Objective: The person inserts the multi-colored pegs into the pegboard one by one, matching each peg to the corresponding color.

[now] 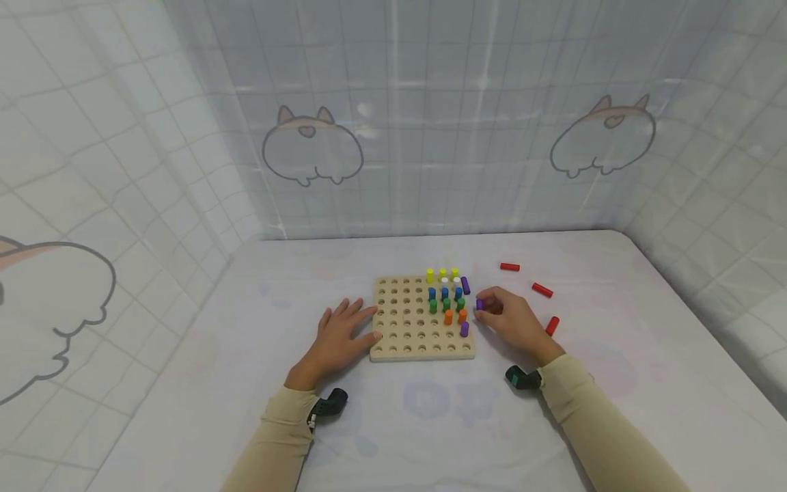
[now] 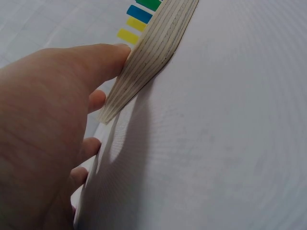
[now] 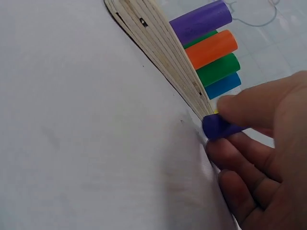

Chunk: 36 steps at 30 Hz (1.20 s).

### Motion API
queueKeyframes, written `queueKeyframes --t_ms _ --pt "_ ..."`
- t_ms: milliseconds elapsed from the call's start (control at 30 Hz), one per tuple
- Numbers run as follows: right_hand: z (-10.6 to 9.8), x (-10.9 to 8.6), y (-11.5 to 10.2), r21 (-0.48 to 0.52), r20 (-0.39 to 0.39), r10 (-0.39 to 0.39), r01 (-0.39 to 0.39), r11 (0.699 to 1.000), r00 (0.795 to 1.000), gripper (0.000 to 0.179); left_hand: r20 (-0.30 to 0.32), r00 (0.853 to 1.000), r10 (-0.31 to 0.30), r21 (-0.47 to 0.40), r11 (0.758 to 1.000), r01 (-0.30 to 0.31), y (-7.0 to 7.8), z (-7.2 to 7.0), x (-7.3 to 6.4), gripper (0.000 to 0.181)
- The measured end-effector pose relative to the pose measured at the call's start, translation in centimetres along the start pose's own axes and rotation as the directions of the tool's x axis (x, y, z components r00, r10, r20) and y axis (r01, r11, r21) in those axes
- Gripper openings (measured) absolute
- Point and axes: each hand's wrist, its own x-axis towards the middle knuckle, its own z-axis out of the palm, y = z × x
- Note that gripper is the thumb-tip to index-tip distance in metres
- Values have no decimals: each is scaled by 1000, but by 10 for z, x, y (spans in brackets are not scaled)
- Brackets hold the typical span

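A wooden pegboard (image 1: 406, 348) with rows of round holes lies on the table. My right hand (image 1: 509, 321) pinches a purple peg (image 3: 221, 126) between thumb and fingers, just off the board's right edge. My left hand (image 1: 341, 338) rests at the board's left edge with fingers spread, its thumb touching the side in the left wrist view. Yellow, white, blue, green and orange pegs (image 1: 448, 317) stand in the right-hand columns. One purple peg (image 1: 464, 329) stands upright near the lower right corner, below the orange ones.
Another purple peg (image 1: 465, 285) lies by the board's upper right edge. Red pegs (image 1: 542, 290) lie scattered on the white-covered table (image 1: 381, 437) to the right, one of them close to my right wrist. A tile-patterned curtain (image 1: 430, 137) hangs behind the table.
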Motion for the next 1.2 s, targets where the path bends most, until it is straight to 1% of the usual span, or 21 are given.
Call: queueKeyframes --t_ms 267,400,600,733,867,967,1033,1133,1200 --pt "-1 -4 2 131 -37 -7 12 991 999 36 3 1000 2 -4 1000 -2 0 1 -1 64" --pt "-2 -4 3 211 -39 13 -4 977 999 37 1 1000 4 0 1000 -4 1 1 -1 64" --pt "-3 -4 0 293 -40 14 -2 956 999 37 -8 1000 11 -2 1000 -11 1 0 -2 64" --pt "-4 -5 -5 337 -38 4 9 941 999 35 -8 1000 11 0 1000 -11 1 -1 -2 65" --pt "-4 -6 -7 336 -37 7 6 942 999 35 -8 1000 9 -1 1000 -9 2 -1 -1 64" --pt "-2 -6 -9 355 -36 4 9 935 999 35 -11 1000 10 5 1000 -10 1 -1 -1 65" --pt "-2 -7 -11 371 -38 -11 25 928 999 37 -13 1000 11 11 1000 -11 1 -1 0 65" --pt "-1 -9 -15 422 -67 -32 58 905 997 38 -10 1000 8 13 1000 -8 0 0 0 64" --pt "-1 -10 -17 446 -94 -61 97 890 994 38 -10 1000 9 10 1000 -9 0 0 0 64"
